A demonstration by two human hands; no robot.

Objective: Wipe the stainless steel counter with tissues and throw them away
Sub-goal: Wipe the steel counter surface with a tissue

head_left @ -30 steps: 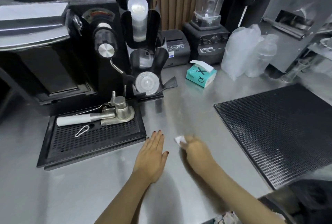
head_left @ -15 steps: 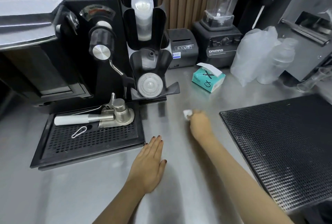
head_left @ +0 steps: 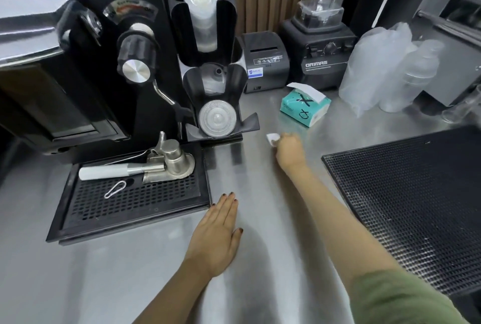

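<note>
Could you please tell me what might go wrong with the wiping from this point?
1. The right hand holds a small tissue close to the teal tissue box; a stroke further back could knock the box.
2. So small a wad may shred and leave bits on the counter.
3. The left hand lies flat on the steel and may leave prints.

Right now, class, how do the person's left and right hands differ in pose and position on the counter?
The left hand lies flat, fingers straight, holding nothing; the right hand is curled round a white tissue. The left hand sits by the drip tray corner; the right hand reaches farther, toward the tissue box. Both are down on the steel counter.
</note>
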